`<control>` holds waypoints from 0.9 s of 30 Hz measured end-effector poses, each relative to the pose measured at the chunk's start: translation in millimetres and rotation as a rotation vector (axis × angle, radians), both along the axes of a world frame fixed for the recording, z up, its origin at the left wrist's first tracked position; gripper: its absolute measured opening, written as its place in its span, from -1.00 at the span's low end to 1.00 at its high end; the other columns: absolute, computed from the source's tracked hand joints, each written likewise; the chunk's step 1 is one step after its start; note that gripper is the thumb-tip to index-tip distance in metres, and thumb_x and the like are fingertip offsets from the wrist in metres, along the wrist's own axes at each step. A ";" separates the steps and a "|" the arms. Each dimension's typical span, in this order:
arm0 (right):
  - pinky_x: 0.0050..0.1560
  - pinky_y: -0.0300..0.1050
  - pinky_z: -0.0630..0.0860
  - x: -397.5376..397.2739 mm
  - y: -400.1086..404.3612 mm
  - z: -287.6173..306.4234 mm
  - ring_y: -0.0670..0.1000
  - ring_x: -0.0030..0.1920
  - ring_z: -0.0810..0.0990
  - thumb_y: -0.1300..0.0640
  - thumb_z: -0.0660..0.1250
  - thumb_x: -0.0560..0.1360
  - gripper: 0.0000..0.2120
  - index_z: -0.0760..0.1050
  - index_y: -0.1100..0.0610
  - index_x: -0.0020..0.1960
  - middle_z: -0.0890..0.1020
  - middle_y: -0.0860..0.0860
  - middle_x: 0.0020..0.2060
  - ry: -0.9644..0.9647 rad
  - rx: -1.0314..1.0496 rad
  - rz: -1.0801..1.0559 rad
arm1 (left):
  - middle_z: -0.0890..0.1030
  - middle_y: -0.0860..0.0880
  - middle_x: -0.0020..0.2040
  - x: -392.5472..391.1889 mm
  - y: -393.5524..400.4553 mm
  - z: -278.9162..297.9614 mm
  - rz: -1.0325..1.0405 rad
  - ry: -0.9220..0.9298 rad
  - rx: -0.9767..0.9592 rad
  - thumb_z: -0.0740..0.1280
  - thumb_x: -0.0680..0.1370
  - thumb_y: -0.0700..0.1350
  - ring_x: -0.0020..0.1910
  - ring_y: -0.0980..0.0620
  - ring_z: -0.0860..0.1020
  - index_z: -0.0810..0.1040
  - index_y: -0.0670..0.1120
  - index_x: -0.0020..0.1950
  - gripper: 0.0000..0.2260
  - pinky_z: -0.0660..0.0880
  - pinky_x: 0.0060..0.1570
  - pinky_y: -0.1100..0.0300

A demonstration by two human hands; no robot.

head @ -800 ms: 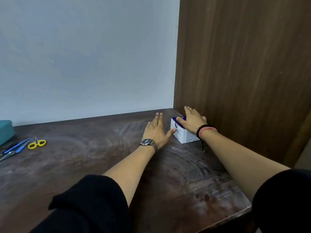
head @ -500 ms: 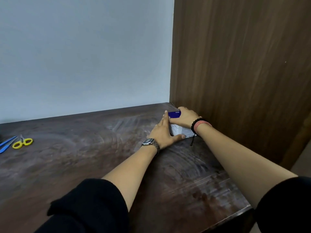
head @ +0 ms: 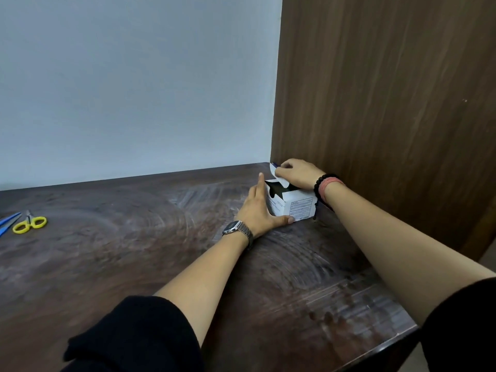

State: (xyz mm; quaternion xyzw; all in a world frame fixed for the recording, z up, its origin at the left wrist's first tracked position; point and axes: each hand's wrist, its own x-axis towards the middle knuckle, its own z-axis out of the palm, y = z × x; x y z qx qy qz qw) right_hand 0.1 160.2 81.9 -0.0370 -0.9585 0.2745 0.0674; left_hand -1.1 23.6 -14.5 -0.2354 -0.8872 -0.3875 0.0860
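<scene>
Nearest you, the dark wooden table ends in a front edge that runs up toward its right corner, and both your black sleeves sit over it. Between your forearms and out to the left, the tabletop gives you wide open room.

Far out at the left border lie yellow-handled scissors, with a blue tool just beside them, cut off by the frame; both are well apart from your hands.

Your left hand, a metal watch on its wrist, stands flat against the left side of the small white cardboard box. Its fingers are straight and its thumb lies along the box's front bottom edge.

The box sits on the table in the far right corner, just beside the tall wooden panel, so you have little room on that side.

Your right hand, with bead bracelets on the wrist, reaches over the box and pinches the lid flap, which is raised, showing the dark inside.

Behind it the table's back edge meets the pale wall.
</scene>
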 end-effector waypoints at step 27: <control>-0.11 -0.07 0.47 5.8 39.0 -6.4 0.11 0.03 0.57 0.30 0.15 0.47 -0.72 0.51 -0.03 -0.04 0.61 -0.01 0.05 0.301 0.598 0.132 | 0.19 -0.04 0.46 3.7 -4.1 2.3 0.036 0.136 -0.006 0.59 0.22 0.13 0.42 -0.09 0.25 -0.24 0.01 0.55 0.21 0.32 0.35 0.03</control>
